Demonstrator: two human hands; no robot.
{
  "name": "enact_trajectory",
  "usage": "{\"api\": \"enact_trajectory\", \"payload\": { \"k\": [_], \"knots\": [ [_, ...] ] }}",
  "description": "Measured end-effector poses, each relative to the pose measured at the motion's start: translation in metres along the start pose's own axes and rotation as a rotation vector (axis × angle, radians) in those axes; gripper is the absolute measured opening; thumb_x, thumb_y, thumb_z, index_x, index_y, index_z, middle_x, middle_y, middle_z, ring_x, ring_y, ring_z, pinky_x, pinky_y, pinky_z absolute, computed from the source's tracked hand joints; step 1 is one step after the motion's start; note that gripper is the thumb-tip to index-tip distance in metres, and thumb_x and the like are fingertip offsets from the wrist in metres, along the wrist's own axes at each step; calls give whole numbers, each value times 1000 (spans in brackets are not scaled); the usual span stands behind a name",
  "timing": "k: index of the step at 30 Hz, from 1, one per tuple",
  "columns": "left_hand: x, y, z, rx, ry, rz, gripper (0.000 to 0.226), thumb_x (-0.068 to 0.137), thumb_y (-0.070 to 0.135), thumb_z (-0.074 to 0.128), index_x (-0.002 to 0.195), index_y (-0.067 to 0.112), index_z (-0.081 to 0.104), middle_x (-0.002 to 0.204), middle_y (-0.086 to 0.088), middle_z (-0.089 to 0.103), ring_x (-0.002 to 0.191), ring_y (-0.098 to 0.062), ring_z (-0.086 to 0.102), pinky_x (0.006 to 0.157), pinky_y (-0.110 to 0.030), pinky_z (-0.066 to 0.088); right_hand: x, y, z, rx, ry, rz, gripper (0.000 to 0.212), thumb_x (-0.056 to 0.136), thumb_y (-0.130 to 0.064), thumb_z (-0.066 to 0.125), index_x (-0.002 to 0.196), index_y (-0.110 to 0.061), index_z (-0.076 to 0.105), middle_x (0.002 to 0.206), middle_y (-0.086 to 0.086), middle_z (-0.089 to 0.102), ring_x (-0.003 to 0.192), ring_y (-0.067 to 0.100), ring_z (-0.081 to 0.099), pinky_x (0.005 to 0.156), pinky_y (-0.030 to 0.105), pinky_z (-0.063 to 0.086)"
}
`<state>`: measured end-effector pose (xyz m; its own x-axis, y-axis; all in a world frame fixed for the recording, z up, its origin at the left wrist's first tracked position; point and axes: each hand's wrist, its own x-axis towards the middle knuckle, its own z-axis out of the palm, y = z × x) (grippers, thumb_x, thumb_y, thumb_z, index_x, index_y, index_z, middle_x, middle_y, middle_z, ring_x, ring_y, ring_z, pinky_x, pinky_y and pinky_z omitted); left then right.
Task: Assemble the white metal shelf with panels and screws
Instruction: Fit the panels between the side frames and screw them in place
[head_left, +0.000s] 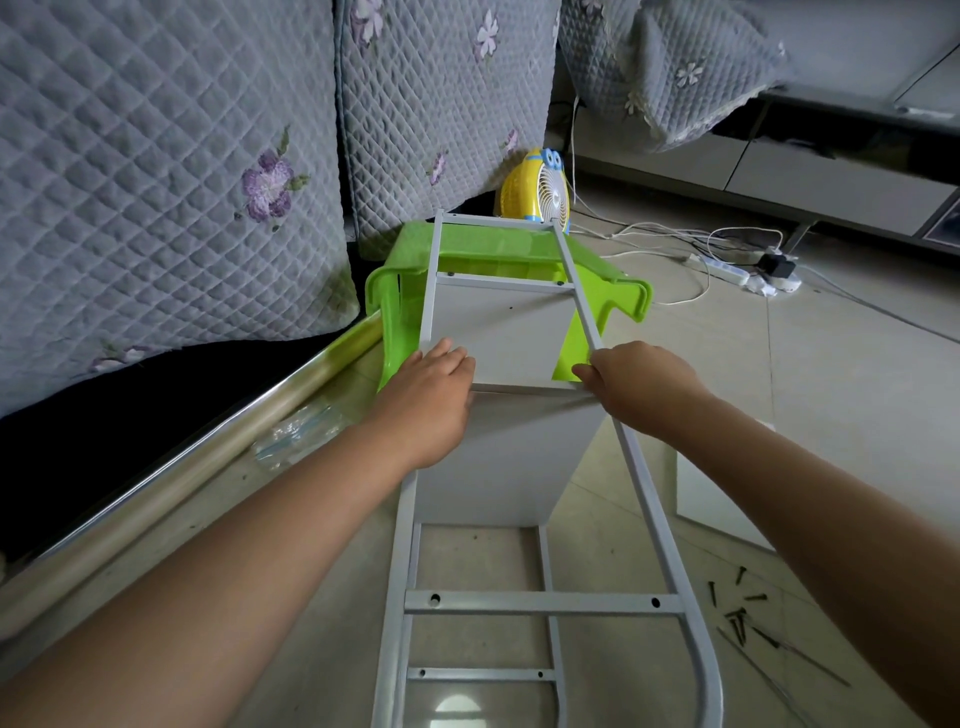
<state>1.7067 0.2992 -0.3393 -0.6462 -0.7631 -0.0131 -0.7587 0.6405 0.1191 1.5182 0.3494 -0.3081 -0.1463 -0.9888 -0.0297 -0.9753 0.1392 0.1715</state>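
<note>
At the upper left of the frame hangs a quilted grey sofa cover (156, 156) with purple flowers, and below it a shiny metal rail (171, 467) runs diagonally, with a clear plastic bag (296, 431) beside it on the floor. Your left hand (431, 400) rests at the left rail of the white metal frame (540, 604) in the centre, its fingers laid fairly straight across the near edge of a white panel (498, 338) set between the rails. The frame's far end lies on a green plastic stool (467, 249), with a yellow desk fan (535, 189) behind it. Your right hand (639, 384) has its fingers curled round the frame's right rail. At lower right, dark screws (737, 608) lie scattered on the tile floor (831, 389). A white power strip (727, 270) with cables sits at middle right.
</note>
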Motion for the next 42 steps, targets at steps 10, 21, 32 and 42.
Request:
{"api": "enact_trajectory", "payload": {
  "k": [10,21,32,42],
  "knots": [
    [4,18,-14,106,-47,29,52,101,28,25,147,8,12,156,-5,9,144,-17,4,115,-32,4,-30,62,8,209,77,180,48,98,-39,29,55,-18,31,70,9,50,85,31,53,63,28,31],
    [57,139,2,16,-43,311,44,100,27,28,139,6,32,151,-7,27,142,-16,13,113,-31,10,-108,139,187,190,-652,462,29,95,-23,40,66,-18,42,105,10,60,98,21,53,82,29,42],
    [59,141,15,40,-87,258,48,101,22,25,146,8,20,155,-3,18,144,-14,8,114,-29,2,-181,127,275,309,-630,841,32,92,-12,39,123,-11,47,126,9,47,119,24,47,97,33,43],
    [58,139,16,54,-108,261,48,101,23,23,146,8,19,155,-3,16,144,-14,6,115,-31,1,-175,120,258,443,-516,839,9,90,-12,41,94,-13,49,98,8,52,94,22,54,73,27,41]
  ]
}}
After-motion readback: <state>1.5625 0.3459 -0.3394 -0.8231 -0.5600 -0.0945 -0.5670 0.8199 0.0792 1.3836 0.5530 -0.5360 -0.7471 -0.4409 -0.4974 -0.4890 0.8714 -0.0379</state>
